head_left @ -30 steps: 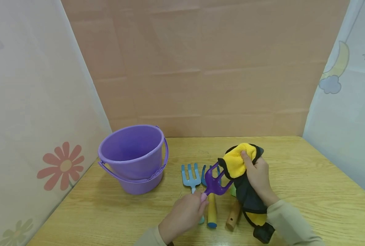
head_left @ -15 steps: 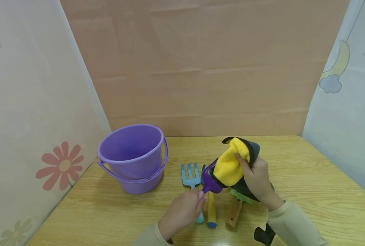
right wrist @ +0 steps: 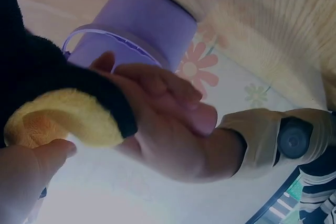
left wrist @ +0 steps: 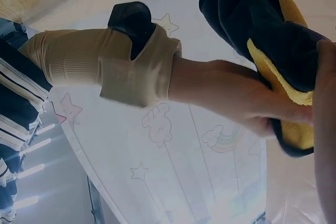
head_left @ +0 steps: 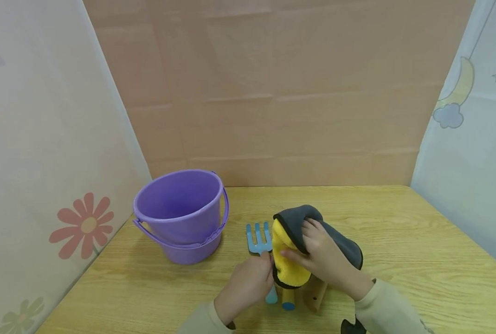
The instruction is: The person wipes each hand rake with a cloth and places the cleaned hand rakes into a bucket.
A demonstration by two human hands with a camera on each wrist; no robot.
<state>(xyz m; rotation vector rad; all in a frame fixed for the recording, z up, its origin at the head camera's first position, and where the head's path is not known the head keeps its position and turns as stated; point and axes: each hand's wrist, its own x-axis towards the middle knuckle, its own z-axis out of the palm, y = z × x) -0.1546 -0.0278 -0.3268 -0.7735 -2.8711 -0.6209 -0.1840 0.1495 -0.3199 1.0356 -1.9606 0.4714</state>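
My left hand (head_left: 248, 280) grips the handle of the purple garden hand fork, whose head is hidden behind the cloth. My right hand (head_left: 325, 255) holds a cloth (head_left: 291, 274), yellow on one side and dark grey on the other, bunched over the fork's head. In the left wrist view, the cloth (left wrist: 286, 51) hangs in folds around the right hand's fingers. On the table below lie a light blue hand fork (head_left: 259, 239), a tool with a yellow handle (head_left: 288, 298) and a tool with a wooden handle (head_left: 314, 294), both partly covered by the cloth.
A purple bucket (head_left: 189, 230) stands upright at the left of the wooden table (head_left: 419, 241), its handle hanging down in front. Printed white sheets flank the table, and a tan sheet (head_left: 273, 102) closes the back.
The right hand has moved left and down, drawing the cloth over the purple hand fork's head until it is covered. The cloth's grey side now faces up. The left hand has hardly moved.
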